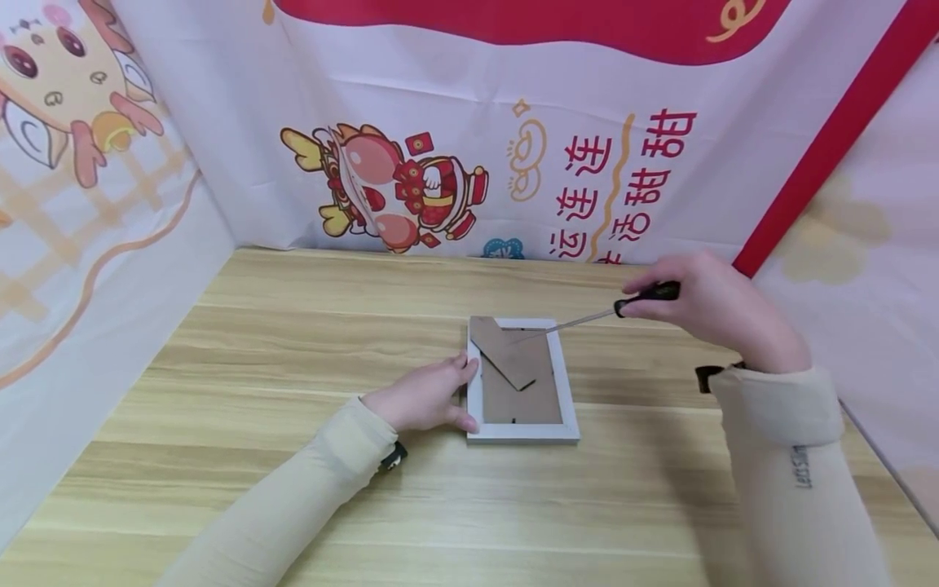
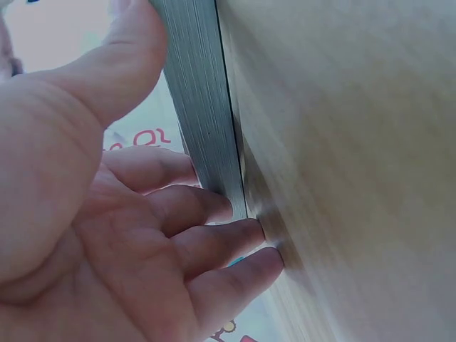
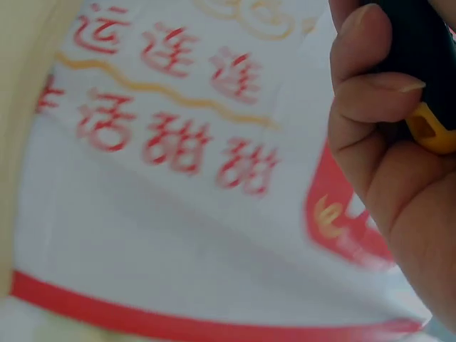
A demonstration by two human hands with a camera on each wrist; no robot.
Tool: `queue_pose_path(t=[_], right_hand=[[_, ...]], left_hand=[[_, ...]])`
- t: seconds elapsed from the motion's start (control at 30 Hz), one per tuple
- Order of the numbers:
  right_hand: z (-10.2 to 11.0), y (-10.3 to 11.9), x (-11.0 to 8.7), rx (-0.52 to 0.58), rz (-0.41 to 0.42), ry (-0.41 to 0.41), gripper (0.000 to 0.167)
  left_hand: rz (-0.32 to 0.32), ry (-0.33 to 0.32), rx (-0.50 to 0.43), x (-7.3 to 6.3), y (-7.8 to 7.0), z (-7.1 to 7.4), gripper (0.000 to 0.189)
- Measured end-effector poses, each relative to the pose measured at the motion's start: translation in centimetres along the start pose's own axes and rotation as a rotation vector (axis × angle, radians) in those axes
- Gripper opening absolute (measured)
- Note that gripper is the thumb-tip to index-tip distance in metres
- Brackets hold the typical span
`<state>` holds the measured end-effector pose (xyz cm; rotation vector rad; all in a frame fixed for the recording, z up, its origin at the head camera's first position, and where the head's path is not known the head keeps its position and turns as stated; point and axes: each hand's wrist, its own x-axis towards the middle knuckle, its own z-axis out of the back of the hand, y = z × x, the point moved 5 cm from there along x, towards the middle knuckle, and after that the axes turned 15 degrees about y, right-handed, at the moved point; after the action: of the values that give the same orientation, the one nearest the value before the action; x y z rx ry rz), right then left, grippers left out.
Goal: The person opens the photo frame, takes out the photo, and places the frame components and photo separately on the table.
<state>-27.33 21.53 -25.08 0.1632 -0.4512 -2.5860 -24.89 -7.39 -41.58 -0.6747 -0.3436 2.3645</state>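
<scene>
A picture frame (image 1: 570,408) with a pale border lies face down on the table, its brown backing board (image 1: 531,403) showing. On that board is a brown easel stand (image 1: 499,346), angled across the upper left. My left hand (image 1: 429,395) touches the frame's left side, thumb at the near corner. In the left wrist view its fingers (image 2: 214,249) extend loosely against the frame's grey edge (image 2: 203,100). My right hand (image 1: 704,306) grips a screwdriver (image 1: 649,299) by its black handle, which has a yellow end. The long thin shaft slants down left, its tip over the easel stand.
The wood-grain table (image 1: 293,326) extends around the frame. Behind it hangs a white cloth (image 1: 411,73) with red lettering and cartoon prints, and more printed cloth (image 1: 81,244) stands along the left side. Black straps (image 1: 394,455) sit at both wrists.
</scene>
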Motion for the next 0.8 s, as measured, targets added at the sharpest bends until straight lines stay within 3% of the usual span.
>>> queue_pose_path(t=[0.27, 0.57, 0.8], right_hand=[[-2.0, -5.6, -2.4, 0.056, -0.042, -0.137, 0.022], [-3.1, -8.7, -3.6, 0.122, -0.099, -0.132, 0.023], [-3.4, -10.5, -4.6, 0.105, -0.123, -0.139, 0.026]], left_hand=[[0.009, 0.005, -0.019, -0.1, -0.1, 0.0, 0.098], [0.018, -0.013, 0.017, -0.1, 0.0, -0.1, 0.098], [0.024, -0.013, 0.015, 0.0, 0.0, -0.1, 0.098]])
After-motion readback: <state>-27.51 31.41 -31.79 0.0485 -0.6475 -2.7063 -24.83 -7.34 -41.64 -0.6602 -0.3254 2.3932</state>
